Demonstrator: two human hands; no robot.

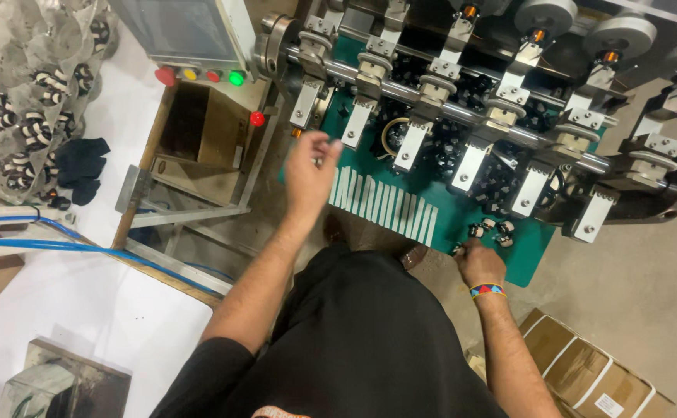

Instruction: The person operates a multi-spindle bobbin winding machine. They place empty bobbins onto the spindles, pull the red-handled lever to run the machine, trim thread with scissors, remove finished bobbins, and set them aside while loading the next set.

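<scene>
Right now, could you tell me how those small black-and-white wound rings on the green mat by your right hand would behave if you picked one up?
The rings look small, so probably light. Their round shape suggests they could roll on the flat green mat if nudged. They look wound with wire, so likely stiff, though rough gripping might disturb the winding. The right hand rests beside them.

Small black-and-white wound coils [492, 229] lie clustered on the green tray [528, 259].

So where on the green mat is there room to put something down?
The bare green corner right of the right hand is free. So is the strip between the left hand and the white strips. It is crowded by the small black-and-white parts.
</scene>
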